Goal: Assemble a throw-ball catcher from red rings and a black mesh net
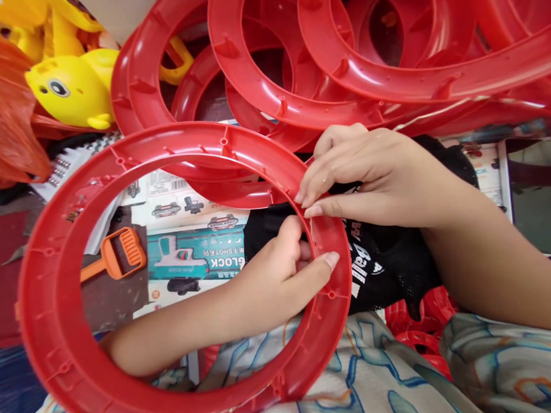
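A big red plastic ring [51, 301] rests on my lap. My left arm reaches through its opening. My left hand [287, 270] is closed on the ring's right rim, thumb on top and fingers curled behind. My right hand [360, 172] comes from the right, its fingertips pinched together on the same stretch of rim, right above the left hand. A black mesh fabric with white lettering [387, 256] lies under both hands, partly behind the rim.
A heap of more red rings [365, 62] fills the top. Yellow plastic toys [69, 87] and an orange bag [2, 121] sit top left. Printed toy boxes [190, 247] and an orange toy [117, 256] show through the ring. Patterned cloth [378, 378] covers my lap.
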The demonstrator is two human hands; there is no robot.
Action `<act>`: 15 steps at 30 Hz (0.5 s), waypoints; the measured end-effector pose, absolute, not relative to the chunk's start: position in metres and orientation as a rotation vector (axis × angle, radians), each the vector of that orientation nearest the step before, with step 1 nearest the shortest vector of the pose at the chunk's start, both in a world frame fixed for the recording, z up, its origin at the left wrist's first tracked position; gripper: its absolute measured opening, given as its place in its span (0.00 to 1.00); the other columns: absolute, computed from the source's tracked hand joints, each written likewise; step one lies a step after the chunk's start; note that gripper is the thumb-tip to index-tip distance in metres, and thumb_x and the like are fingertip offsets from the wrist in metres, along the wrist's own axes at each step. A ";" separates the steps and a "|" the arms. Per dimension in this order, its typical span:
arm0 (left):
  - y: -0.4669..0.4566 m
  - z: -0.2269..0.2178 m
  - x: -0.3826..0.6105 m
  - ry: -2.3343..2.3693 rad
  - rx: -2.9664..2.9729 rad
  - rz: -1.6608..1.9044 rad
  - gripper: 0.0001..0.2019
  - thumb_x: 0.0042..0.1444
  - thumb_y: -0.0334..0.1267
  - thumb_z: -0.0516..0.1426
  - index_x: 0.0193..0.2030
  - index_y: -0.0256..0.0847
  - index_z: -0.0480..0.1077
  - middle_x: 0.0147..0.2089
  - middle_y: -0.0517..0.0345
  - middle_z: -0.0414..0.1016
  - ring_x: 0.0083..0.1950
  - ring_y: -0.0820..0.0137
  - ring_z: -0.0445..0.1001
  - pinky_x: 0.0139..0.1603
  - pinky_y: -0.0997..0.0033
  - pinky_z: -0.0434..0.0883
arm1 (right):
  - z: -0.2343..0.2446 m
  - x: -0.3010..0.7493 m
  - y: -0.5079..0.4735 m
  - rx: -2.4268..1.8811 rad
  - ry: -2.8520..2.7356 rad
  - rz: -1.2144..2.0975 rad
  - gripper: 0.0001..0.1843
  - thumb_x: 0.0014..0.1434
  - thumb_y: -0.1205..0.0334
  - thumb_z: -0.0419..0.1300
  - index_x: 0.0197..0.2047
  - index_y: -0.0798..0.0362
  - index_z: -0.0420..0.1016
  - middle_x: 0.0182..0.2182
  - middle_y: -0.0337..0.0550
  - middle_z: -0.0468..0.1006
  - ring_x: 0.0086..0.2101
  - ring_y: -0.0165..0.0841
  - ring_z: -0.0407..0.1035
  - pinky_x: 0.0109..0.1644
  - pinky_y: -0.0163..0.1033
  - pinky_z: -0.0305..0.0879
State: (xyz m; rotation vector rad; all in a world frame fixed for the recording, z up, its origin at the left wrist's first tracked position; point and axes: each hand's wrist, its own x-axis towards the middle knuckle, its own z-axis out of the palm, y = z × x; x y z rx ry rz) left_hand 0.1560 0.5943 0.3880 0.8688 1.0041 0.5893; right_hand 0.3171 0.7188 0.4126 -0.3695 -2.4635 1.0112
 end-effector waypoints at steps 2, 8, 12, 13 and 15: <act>0.594 0.387 0.157 0.997 0.842 0.595 0.18 0.64 0.45 0.55 0.55 0.44 0.53 0.40 0.60 0.74 0.39 0.71 0.77 0.37 0.71 0.73 | 0.413 0.318 0.720 -0.348 -2.482 0.992 0.07 0.61 0.65 0.62 0.31 0.53 0.78 0.33 0.37 0.83 0.35 0.27 0.74 0.52 0.42 0.66; 0.594 0.385 0.159 1.010 0.867 0.561 0.18 0.65 0.44 0.54 0.57 0.45 0.54 0.40 0.60 0.74 0.36 0.71 0.75 0.38 0.68 0.74 | 0.414 0.320 0.722 -0.422 -2.537 1.039 0.07 0.61 0.61 0.62 0.32 0.50 0.80 0.33 0.36 0.82 0.36 0.28 0.72 0.46 0.37 0.68; 0.596 0.386 0.161 0.964 0.739 0.643 0.16 0.62 0.42 0.58 0.52 0.41 0.59 0.39 0.59 0.76 0.37 0.71 0.78 0.39 0.71 0.76 | 0.417 0.320 0.722 -0.498 -2.535 1.107 0.07 0.59 0.60 0.62 0.31 0.49 0.80 0.32 0.36 0.82 0.37 0.28 0.73 0.46 0.36 0.69; 0.597 0.386 0.162 0.954 0.698 0.682 0.14 0.61 0.41 0.59 0.49 0.40 0.62 0.38 0.59 0.76 0.37 0.72 0.78 0.39 0.72 0.76 | 0.418 0.320 0.722 -0.515 -2.536 1.120 0.08 0.59 0.59 0.61 0.30 0.49 0.80 0.32 0.36 0.82 0.38 0.29 0.73 0.48 0.36 0.68; 0.600 0.386 0.162 0.944 0.637 0.751 0.09 0.60 0.39 0.59 0.41 0.37 0.66 0.35 0.58 0.77 0.35 0.73 0.79 0.38 0.75 0.77 | 0.420 0.319 0.721 -0.527 -2.539 1.142 0.08 0.59 0.59 0.61 0.29 0.48 0.79 0.32 0.37 0.82 0.38 0.29 0.73 0.50 0.38 0.68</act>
